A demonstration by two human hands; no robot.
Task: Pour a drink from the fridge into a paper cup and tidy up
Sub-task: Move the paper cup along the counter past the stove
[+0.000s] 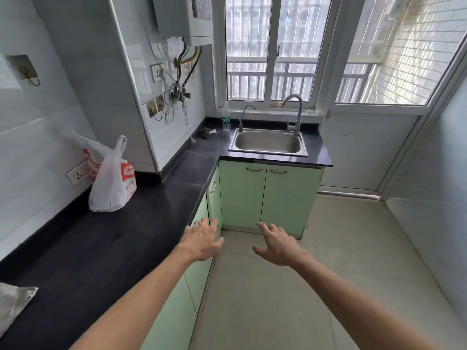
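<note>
At kitchen counter's edge, left hand [202, 239] and right hand [276, 242] stretched forward, both spread wide and holding nothing, above pale floor and beside dark countertop [106, 248]. No fridge, no paper cup anywhere in view; only a clear plastic bottle [226, 120] with green label, upright in far corner just beside sink [267, 142], possibly unrelated to the drink. Apparently an opening stage, nothing poured. Best approach, by judgement: locate fridge first, outside this view, then clear a pouring spot on open countertop. Nearby: white plastic bag [111, 183] slumped against wall, grey bundle [14, 303] at lower left, dangling cables [180, 79] under wall heater. Green cabinets [267, 198] shut below. Route to sink unobstructed.
</note>
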